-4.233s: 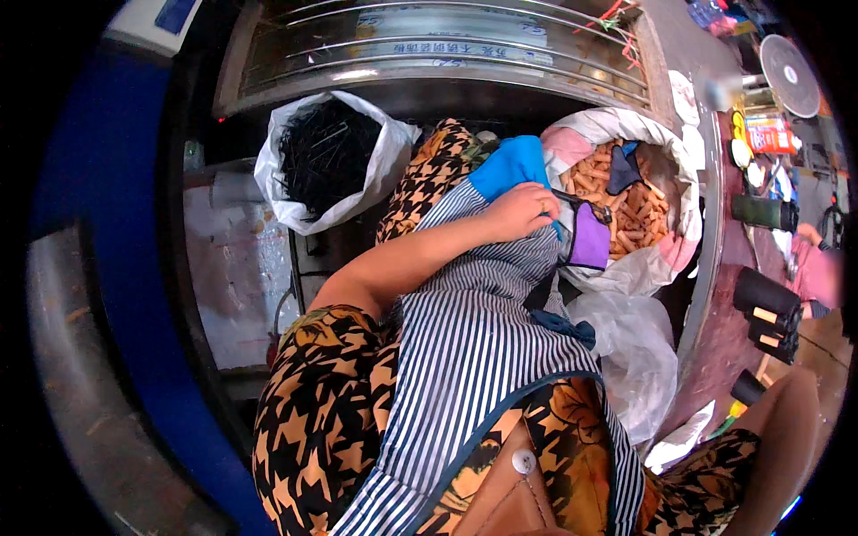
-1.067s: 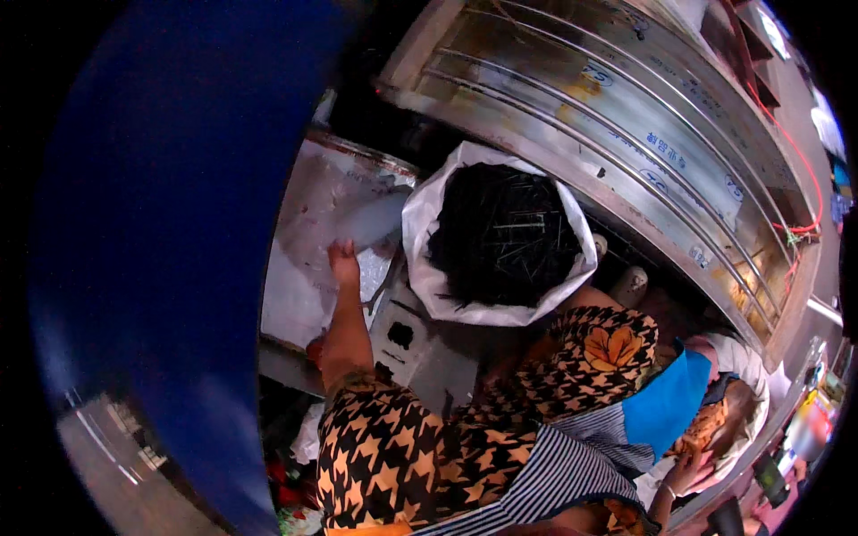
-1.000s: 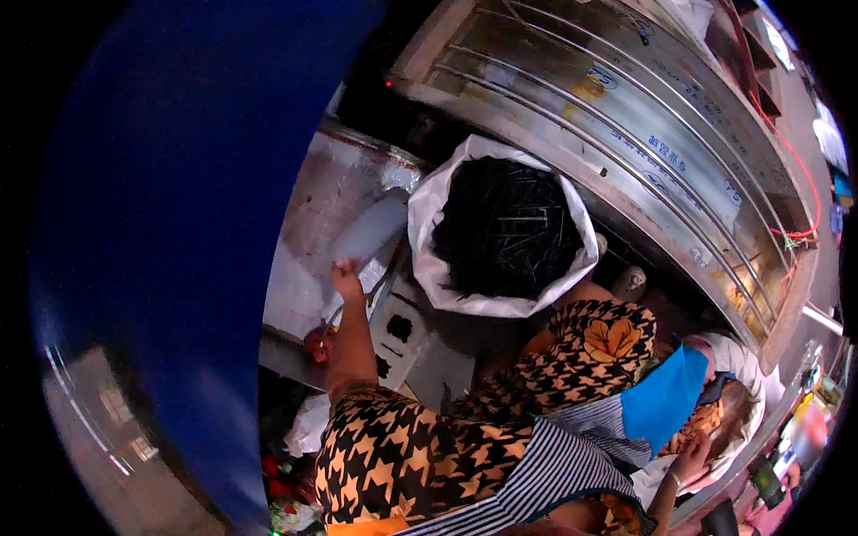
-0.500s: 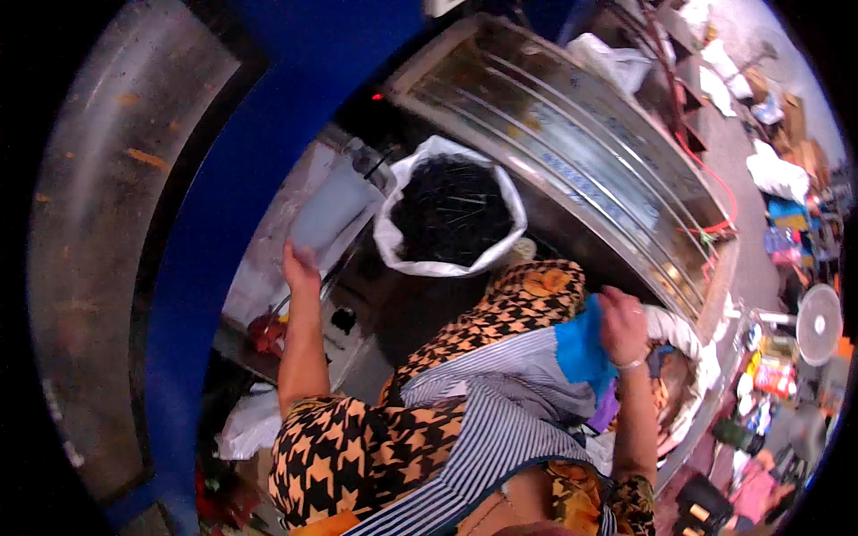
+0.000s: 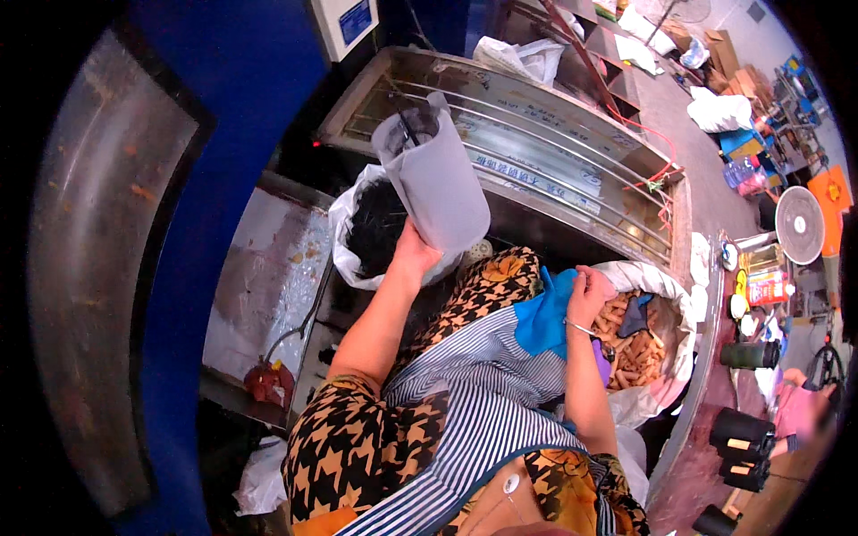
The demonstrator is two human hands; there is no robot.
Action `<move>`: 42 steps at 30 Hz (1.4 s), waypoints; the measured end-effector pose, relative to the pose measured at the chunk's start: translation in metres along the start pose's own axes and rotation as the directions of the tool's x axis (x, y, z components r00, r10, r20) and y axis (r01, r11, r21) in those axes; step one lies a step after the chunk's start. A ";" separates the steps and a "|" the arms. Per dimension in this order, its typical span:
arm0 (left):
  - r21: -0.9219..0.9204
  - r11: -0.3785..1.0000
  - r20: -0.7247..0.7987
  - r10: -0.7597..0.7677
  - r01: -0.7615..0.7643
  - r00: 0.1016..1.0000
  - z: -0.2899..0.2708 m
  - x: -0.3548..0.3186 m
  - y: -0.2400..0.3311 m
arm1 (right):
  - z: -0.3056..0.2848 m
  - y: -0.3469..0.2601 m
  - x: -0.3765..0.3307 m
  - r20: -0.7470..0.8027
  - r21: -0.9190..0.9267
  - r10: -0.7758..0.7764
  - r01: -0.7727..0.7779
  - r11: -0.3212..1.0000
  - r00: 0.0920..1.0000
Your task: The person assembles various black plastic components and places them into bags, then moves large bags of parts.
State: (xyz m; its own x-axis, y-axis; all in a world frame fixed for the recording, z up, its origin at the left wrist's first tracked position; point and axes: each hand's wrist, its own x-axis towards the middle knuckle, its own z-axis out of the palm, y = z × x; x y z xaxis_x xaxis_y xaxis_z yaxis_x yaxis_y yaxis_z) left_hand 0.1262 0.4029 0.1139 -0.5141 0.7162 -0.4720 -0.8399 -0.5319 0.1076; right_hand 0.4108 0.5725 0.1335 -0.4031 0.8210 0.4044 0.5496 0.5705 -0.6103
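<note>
My left hand grips a translucent white plastic jug with an open top, tilted slightly. Something dark sticks up inside its mouth. Beneath and behind the jug stands a white sack with a rolled rim, filled with thin black pieces. On my other side, the curled fingers of my right hand are closed at the edge of a blue cloth lying over my striped apron. Right beside that hand is a second white sack, holding many short brown pieces and a dark scrap of cloth.
A long metal-framed trough with bars runs across the far side. At left stands a blue machine body, with a grey metal tray before it. A dark red table with black containers and a round fan are at right.
My left hand has carried the jug rightward from above the metal tray to in front of the black-filled sack. The view has shifted; my right hand stays by the blue cloth.
</note>
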 end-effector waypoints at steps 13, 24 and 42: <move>-0.010 0.999 0.011 -0.053 0.053 0.999 -0.016 0.014 0.002 | 0.014 -0.024 0.001 0.136 -0.038 -0.087 0.093 0.995 0.987; 0.138 0.984 0.017 0.113 -0.115 0.993 -0.027 0.002 0.027 | 0.017 -0.027 0.003 0.175 -0.117 -0.122 0.143 0.983 0.977; 0.274 0.893 -0.584 0.450 -0.358 0.676 -0.165 0.062 0.084 | 0.019 -0.025 0.003 0.176 -0.123 -0.132 0.155 0.980 0.975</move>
State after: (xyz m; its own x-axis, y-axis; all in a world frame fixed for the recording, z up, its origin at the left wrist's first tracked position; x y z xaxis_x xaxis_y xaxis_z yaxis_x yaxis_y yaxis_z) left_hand 0.0522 0.3282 -0.0507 -0.6239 -0.0187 -0.7813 -0.6137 -0.6072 0.5046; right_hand 0.3820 0.5601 0.1373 -0.5948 0.7211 0.3554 0.5661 0.6896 -0.4517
